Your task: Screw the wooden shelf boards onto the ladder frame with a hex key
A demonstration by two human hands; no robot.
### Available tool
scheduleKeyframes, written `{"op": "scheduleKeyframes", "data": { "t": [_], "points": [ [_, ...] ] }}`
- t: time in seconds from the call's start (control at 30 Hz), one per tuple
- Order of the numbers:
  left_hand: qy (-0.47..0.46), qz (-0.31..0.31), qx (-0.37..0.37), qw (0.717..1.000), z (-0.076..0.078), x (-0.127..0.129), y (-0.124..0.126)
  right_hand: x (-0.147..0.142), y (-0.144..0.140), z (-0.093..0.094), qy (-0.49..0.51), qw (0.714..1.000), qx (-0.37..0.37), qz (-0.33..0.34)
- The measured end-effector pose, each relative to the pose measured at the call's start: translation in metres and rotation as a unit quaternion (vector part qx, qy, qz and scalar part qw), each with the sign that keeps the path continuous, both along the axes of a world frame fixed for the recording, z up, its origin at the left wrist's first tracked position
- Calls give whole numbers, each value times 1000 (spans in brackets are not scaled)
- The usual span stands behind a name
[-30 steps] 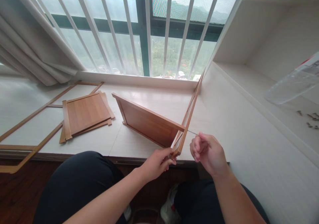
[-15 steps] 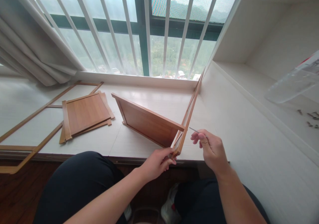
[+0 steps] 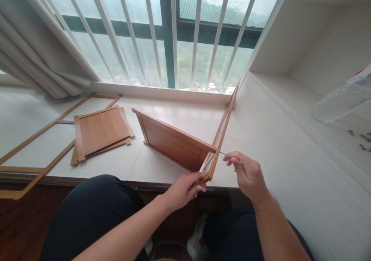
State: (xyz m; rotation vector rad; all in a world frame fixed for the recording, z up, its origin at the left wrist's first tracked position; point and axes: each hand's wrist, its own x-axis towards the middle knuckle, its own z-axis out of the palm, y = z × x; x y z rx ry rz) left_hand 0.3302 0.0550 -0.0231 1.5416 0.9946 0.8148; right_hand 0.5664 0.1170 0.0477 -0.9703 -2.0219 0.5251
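Window ledge (image 3: 174, 107): our metal tool (image 3: 227, 154) meets the wooden frame (image 3: 222, 134) again.
Left hand (image 3: 185, 189) grips its near end; right hand (image 3: 248, 174) pinches the tool, seemingly reseated.

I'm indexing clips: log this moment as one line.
left hand: grip on wooden frame | right hand: holding metal rod | single panel: end against wooden frame | panel stack: left of single panel
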Motion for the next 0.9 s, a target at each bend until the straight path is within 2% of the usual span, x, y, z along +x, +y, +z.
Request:
{"op": "scheduleKeyframes", "data": {
  "t": [0.27,0.53,0.63,0.77,0.83,0.9],
  "points": [
    [-6,-6,6,1000,4,0,0,-2,-2,7,-30,996,80,-9],
    [-9,-3,3,1000,5,0,0,-1,1,1,-4,995,97,-9],
    [-7,-2,1,1000,5,0,0,-1,0,-4,19,999,45,-13],
    [-2,0,8,1000,5,0,0,-6,-3,-9,96,992,-86,-8],
    [-4,-1,9,1000,4,0,0,-11,-5,-8,160,974,-162,2],
    [-6,-1,8,1000,4,0,0,-15,-6,-5,239,940,-243,25]
  ]
}}
